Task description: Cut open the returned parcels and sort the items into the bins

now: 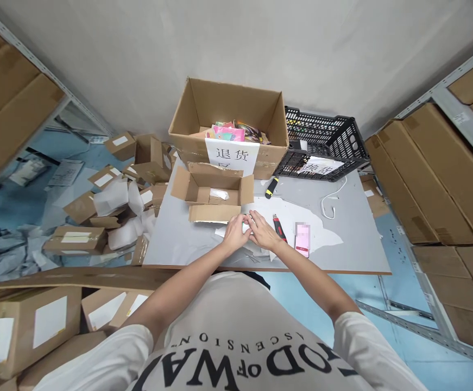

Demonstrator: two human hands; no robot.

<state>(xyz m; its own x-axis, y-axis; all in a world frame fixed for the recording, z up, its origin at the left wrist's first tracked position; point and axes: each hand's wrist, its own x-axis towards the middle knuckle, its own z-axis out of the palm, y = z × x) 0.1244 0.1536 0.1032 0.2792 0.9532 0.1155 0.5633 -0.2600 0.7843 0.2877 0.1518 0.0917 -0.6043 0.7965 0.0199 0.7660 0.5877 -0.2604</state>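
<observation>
A grey surface stands against a pale wall, with brown cartons heaped on the floor to its left. Near the front edge, the left hand and right hand meet, fingers pinched narrowly on a small white item, too small to identify. An open small box lies just behind them; a red cutter and pink card lie right.

The scene is evenly and brightly lit with soft shadows; strong wide-angle bending is seen at the frame edges, and focus is held throughout.
</observation>
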